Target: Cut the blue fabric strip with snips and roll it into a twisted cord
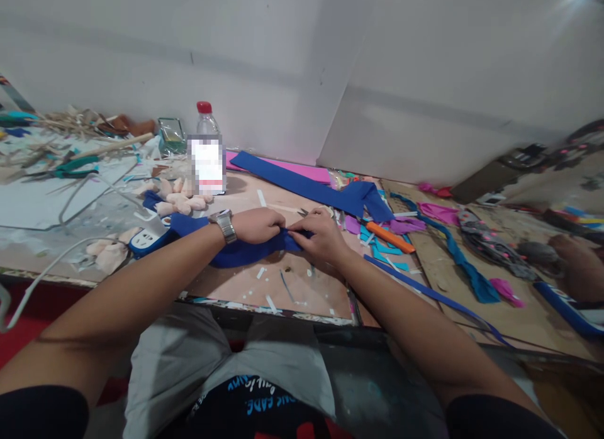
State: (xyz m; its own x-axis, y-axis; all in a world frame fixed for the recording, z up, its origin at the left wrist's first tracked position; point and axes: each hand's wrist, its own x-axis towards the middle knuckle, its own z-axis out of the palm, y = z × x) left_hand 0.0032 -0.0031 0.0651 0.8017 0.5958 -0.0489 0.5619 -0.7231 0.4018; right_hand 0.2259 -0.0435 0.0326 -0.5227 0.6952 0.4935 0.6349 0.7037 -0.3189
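Note:
A strip of blue cloth [245, 255] lies across the table's front part, gathered to a narrow end between my hands. My left hand [258, 225], with a metal watch on its wrist, pinches the cloth from the left. From the right, the thumb and fingers of my right hand [323, 234] close on the same gathered spot. The exact fold under the fingertips is partly hidden. Just behind my right hand show the dark metal tips of a small tool [302, 212]. A second blue cloth strip [292, 186] lies farther back, over a pink strip [309, 172].
An orange-handled tool [389, 238] and cloth scraps lie right of my hands, near a narrow blue strip [425, 290]. To the left are a power strip [147, 239], peach-coloured bundles [182, 200] and green-handled pliers [78, 167]. A red-capped bottle [207, 120] stands near the wall.

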